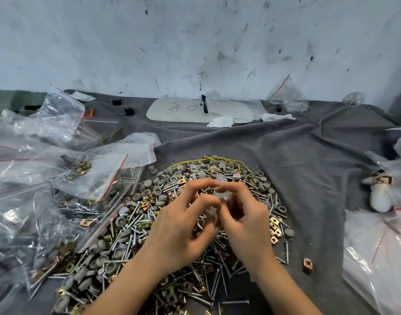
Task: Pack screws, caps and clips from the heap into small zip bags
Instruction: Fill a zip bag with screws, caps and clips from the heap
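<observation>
Small bag: a clear zip bag [214,206], blurred and nearly see-through, between my two hands just above the middle of the heap [167,226]; I cannot tell what it holds.
Left hand [183,226]: fingers curled in, thumb and fingertips pinching the bag's left edge.
Right hand [242,214]: fingers bent, pinching the bag's top from the other side; my grip on both sides is pressed together, not spread.
Handling: I judge the film thin, limp and slippery, so I hold it at the mouth near the zip strip, where it is stiffest.
Heap parts: screws are hard, pointed and could prick the film; grey caps are light and likely to roll; brass-coloured clips are small with sharp edges.
Heap looks: silver screws, round grey caps and square clips mixed on the grey cloth [308,155] over the surface.
Filled bags [65,183]: piled to my left, red zip lines showing.
</observation>
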{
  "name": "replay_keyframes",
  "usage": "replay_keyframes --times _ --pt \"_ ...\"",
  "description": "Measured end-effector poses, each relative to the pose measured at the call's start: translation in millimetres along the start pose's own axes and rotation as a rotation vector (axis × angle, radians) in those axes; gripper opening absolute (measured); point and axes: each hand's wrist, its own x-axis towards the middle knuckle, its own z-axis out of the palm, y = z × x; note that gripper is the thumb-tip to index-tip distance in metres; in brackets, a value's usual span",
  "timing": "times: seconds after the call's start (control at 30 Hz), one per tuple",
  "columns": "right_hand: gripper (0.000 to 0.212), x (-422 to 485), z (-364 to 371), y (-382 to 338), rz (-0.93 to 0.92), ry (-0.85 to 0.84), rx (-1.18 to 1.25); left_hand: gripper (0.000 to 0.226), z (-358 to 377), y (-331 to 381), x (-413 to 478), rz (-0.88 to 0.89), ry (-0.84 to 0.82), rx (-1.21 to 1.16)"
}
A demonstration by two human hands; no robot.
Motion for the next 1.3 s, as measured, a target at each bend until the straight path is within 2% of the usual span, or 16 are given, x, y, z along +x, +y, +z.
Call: replay_keyframes --times 0.07,0.17,0.3,0.37,0.5,0.6,0.63,0.7,0.77,0.87,1.0,1.17,1.3 --pt "0.011 0.7 -1.9 -2.0 0.013 0.031 0.049 0.023 0.8 0.2 0.0 0.004 -0.015 -0.004" --pt "0.017 2.2 -5.7 -3.6 0.066 0.064 0.119 0.019 0.2 -3.0 -0.8 0.03 -0.064 0.045" --pt "0.023 8.6 -12.8 -2.3 0.149 0.119 0.201 0.026 0.2 -3.0 0.3 0.095 -0.077 0.067" --pt "0.01 15.8 -22.2 1.1 0.212 0.081 0.324 0.017 -0.1 0.4 3.1 0.112 0.014 -0.007" --pt "0.037 24.6 -38.6 12.8 0.27 -0.242 0.576 0.028 0.5 5.7 3.4 0.055 0.237 -0.033" --pt "0.044 25.3 -40.4 16.0 0.31 -0.265 0.696 0.022 0.4 4.8 2.4 -0.029 0.384 0.025" --pt "0.043 25.8 -43.3 17.3 0.307 -0.225 0.595 0.02 -0.6 3.7 3.1 -0.07 0.435 0.016" --pt "0.034 28.8 -54.1 22.4 0.306 -0.208 0.196 0.017 -4.2 0.7 5.4 -0.114 0.521 0.039" --pt "0.038 31.6 -70.4 29.5 0.349 -0.32 -0.121 0.015 -8.2 -1.1 6.7 -0.105 0.56 0.131" --pt "0.033 32.2 -85.2 37.1 0.427 -0.458 -0.356 0.019 -10.5 -3.5 5.5 -0.121 0.551 0.184" --pt "0.024 31.2 -80.7 37.0 0.467 -0.624 -0.464 0.02 -7.0 -5.0 4.7 -0.136 0.517 0.185" --pt "0.027 30.6 -83.4 36.2 0.444 -0.642 -0.477 0.017 -6.8 0.6 8.1 -0.145 0.561 0.134" --pt "0.03 29.2 -79.0 37.1 0.392 -0.657 -0.497 0.011 -6.4 2.4 6.1 -0.224 0.506 -0.032"
